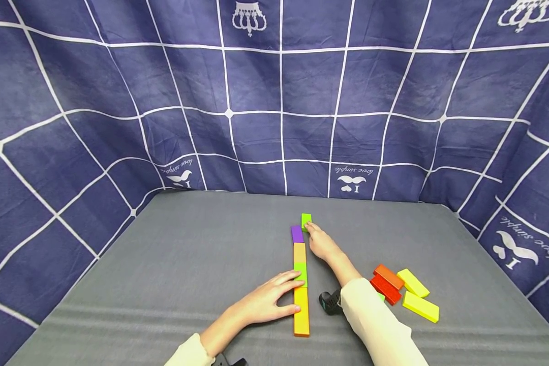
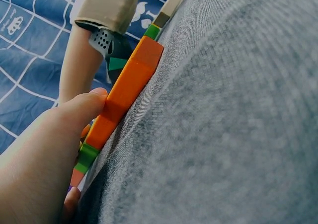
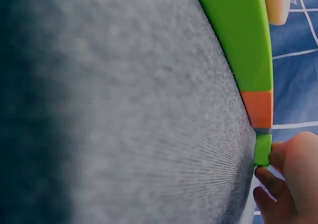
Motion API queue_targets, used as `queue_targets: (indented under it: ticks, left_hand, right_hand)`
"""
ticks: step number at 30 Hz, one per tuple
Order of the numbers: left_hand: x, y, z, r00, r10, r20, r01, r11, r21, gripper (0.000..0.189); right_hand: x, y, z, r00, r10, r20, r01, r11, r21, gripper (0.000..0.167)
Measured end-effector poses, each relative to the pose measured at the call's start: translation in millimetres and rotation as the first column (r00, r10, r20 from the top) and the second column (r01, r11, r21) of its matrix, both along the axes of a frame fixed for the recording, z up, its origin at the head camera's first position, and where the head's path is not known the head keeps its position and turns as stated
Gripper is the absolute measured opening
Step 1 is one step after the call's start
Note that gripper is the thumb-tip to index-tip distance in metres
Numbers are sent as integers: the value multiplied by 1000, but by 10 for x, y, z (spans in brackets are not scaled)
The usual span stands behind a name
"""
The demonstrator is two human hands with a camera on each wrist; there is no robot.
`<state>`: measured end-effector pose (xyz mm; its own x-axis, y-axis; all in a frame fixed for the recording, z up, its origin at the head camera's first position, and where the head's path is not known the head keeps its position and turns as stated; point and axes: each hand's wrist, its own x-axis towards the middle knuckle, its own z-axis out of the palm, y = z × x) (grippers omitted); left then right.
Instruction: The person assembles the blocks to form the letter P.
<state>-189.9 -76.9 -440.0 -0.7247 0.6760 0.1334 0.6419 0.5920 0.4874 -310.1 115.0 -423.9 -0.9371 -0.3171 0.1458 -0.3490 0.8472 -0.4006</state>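
Observation:
A row of coloured blocks runs away from me: an orange block (image 1: pixel 301 317) nearest, then a green block (image 1: pixel 301 275), a light orange block (image 1: pixel 299 252) and a purple block (image 1: pixel 297 234). Over this row rests my left hand (image 1: pixel 270 299), fingers spread across the green block and thumb on the orange one. In the left wrist view the thumb (image 2: pixel 92 102) lies along the orange block (image 2: pixel 126 92). At the far end, my right hand (image 1: pixel 322 243) pinches another green block (image 1: pixel 306 219), set slightly right of the purple one. The right wrist view shows thumb and fingers at this green block (image 3: pixel 263 149).
Right of my right forearm lie loose blocks: a red block (image 1: pixel 386 288), an orange-red block (image 1: pixel 389 276) and two yellow blocks (image 1: pixel 421 306). A green one is partly hidden by the sleeve (image 1: pixel 370 315). A patterned blue curtain (image 1: pixel 256 137) stands behind the grey table surface (image 1: pixel 187 244).

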Motion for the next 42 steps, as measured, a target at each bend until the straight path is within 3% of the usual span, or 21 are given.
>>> queue_targets:
  ticks: [11,19,26,35,42]
  left_hand:
    - [-1,-4,-12,999,-9,-43,9,1000,-7,54]
    - [1,2,-41,997,-14,-79,13,1000,-10,54]
    - [-1,-3,-25,998,-6,-70,6,1000,-7,54]
    - [6,11,-21,999,9,-35,-9,1000,-12,54]
    - [8,13,-22,999,8,-36,-9,1000,-16,54]
  right_hand:
    - [-180,-55,20,999,-7,38,7,1000,-6,41]
    - [-212,-134,48,993,-3,119,9,999,-45,43]
    - [-211,-164,44,994,64,87,-59,997,-55,42]
    - [-175,-141,-21,999,32,-2,-32,997,-70,37]
    - [-148,-140,-33,1000,14,-2,-14,996,-92,37]
